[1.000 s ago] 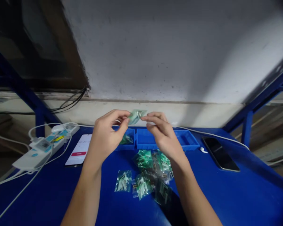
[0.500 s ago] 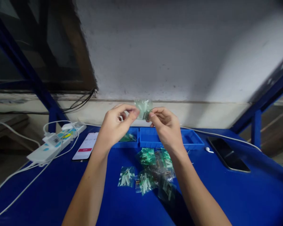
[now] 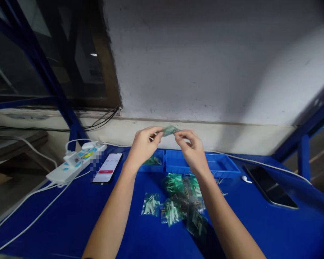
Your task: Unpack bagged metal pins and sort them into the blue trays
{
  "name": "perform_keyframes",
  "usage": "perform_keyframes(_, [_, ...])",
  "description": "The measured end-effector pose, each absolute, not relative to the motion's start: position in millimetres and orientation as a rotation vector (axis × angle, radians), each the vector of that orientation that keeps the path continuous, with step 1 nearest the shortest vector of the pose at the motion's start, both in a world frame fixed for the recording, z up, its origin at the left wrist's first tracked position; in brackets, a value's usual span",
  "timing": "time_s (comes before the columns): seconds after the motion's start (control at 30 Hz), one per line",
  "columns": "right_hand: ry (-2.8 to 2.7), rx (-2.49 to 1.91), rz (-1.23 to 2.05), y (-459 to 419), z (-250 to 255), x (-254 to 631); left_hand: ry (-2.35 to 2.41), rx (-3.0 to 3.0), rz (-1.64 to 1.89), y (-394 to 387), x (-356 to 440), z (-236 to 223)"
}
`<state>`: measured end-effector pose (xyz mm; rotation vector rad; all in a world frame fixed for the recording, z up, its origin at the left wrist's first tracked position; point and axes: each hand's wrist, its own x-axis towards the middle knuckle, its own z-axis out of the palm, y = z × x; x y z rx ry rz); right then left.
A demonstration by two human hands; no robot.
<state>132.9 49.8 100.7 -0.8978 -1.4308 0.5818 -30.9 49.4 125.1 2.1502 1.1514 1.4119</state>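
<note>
A small greenish clear plastic bag [image 3: 169, 130] is held up between my hands, above the back of the table. My left hand [image 3: 145, 144] pinches its left edge, and the fingers of my right hand [image 3: 190, 145] are closed on its right edge. What lies inside this bag is too small to make out. Below my hands, a pile of similar bags [image 3: 174, 183] with white and brass-coloured slim pieces lies on the table. One bag of white pieces [image 3: 151, 204] rests a little to the left of the pile.
Behind my wrists stand two blue trays; the left tray [image 3: 143, 168] contains green bags. On the left are a lit phone [image 3: 108, 168] and a white power strip [image 3: 70, 167] with cables. At right lie a dark phone [image 3: 271, 187] and a white earbud [image 3: 246, 179].
My left hand has moved to the bag and now grips its left edge. The bag has gone from upright to tilted and bunched between both hands. The whole view has shifted slightly.
</note>
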Motion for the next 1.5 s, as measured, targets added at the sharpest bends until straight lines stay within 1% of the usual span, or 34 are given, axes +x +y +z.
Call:
perform_keyframes(0.07, [-1.348, -0.882, 0.890, 52.7, 100.8, 133.3, 1.152, 2.329, 1.476, 49.0, -26.3, 123.1])
perform_keyframes(0.1, [-1.309, -0.864, 0.985, 53.3, 101.4, 133.6, 1.132, 2.405, 1.480, 48.6, -24.2, 122.4])
perform_keyframes(0.17, [-1.244, -0.843, 1.007, 52.6, 102.9, 133.3, 1.095, 2.499, 1.464, 47.8, -21.3, 121.8])
perform_keyframes(0.23, [-1.196, -0.839, 0.850, 50.1, 103.3, 131.0, 1.116, 2.500, 1.521, 47.6, -21.5, 122.7])
perform_keyframes(0.33, [-1.178, -0.852, 0.445, 46.5, 99.0, 124.5, 1.217, 2.326, 1.799, 49.5, -29.4, 126.3])
perform_keyframes(0.4, [-1.313, -0.894, 0.196, 46.9, 93.1, 121.3, 1.276, 2.133, 2.010, 51.2, -38.0, 129.3])
perform_keyframes(0.43, [-1.457, -0.922, 0.125, 48.0, 90.1, 121.3, 1.294, 2.038, 2.093, 51.7, -42.2, 130.7])
perform_keyframes(0.5, [-1.867, -0.988, 0.131, 51.1, 85.8, 126.5, 1.309, 1.901, 2.186, 51.0, -48.5, 133.5])
perform_keyframes(0.57, [-2.221, -1.064, 0.280, 53.2, 86.5, 139.2, 1.306, 1.861, 2.189, 48.2, -50.8, 136.3])
perform_keyframes(0.63, [-2.304, -1.154, 0.412, 52.2, 93.4, 157.1, 1.296, 1.890, 2.126, 44.7, -49.8, 138.6])
perform_keyframes(0.7, [-2.170, -1.259, 0.364, 48.0, 104.5, 175.1, 1.298, 1.983, 1.964, 42.1, -46.9, 138.4])
perform_keyframes(0.73, [-2.094, -1.299, 0.320, 45.0, 110.3, 182.5, 1.302, 2.065, 1.810, 41.5, -44.9, 136.6])
perform_keyframes(0.77, [-2.032, -1.325, 0.284, 41.7, 115.7, 188.2, 1.301, 2.165, 1.592, 41.4, -42.3, 133.4])
perform_keyframes(0.83, [-1.980, -1.342, 0.260, 35.3, 123.2, 194.6, 1.276, 2.328, 1.007, 42.0, -34.7, 123.1])
perform_keyframes(0.9, [-2.007, -1.333, 0.280, 30.7, 126.2, 195.6, 1.239, 2.353, 0.436, 42.5, -23.1, 109.8])
perform_keyframes(0.93, [-2.036, -1.324, 0.295, 29.3, 126.4, 194.9, 1.258, 2.347, 0.258, 42.4, -15.9, 103.3])
perform_keyframes(0.97, [-2.068, -1.313, 0.312, 28.6, 126.2, 193.8, 1.273, 2.359, 0.160, 41.8, -7.9, 97.4])
perform_keyframes(1.1, [-2.128, -1.238, 0.396, 33.0, 121.7, 188.6, 1.200, 2.531, 0.042, 36.1, 25.4, 79.8])
perform_keyframes(1.13, [-2.118, -1.217, 0.418, 35.6, 118.5, 187.3, 1.159, 2.570, 0.065, 33.9, 33.1, 75.4])
perform_keyframes(1.2, [-2.051, -1.183, 0.456, 41.7, 106.9, 185.3, 1.088, 2.628, 0.221, 28.6, 46.3, 64.1])
perform_keyframes(1.3, [-1.883, -1.176, 0.435, 48.6, 75.4, 187.0, 1.097, 2.679, 0.458, 19.8, 57.4, 41.2])
perform_keyframes(1.43, [-1.774, -1.279, 0.323, 47.5, 27.5, 201.3, 1.191, 2.705, 0.487, 10.5, 50.0, 11.3])
perform_keyframes(1.5, [-1.757, -1.337, 0.291, 44.3, 13.7, 210.6, 1.189, 2.695, 0.495, 8.0, 40.9, 2.0])
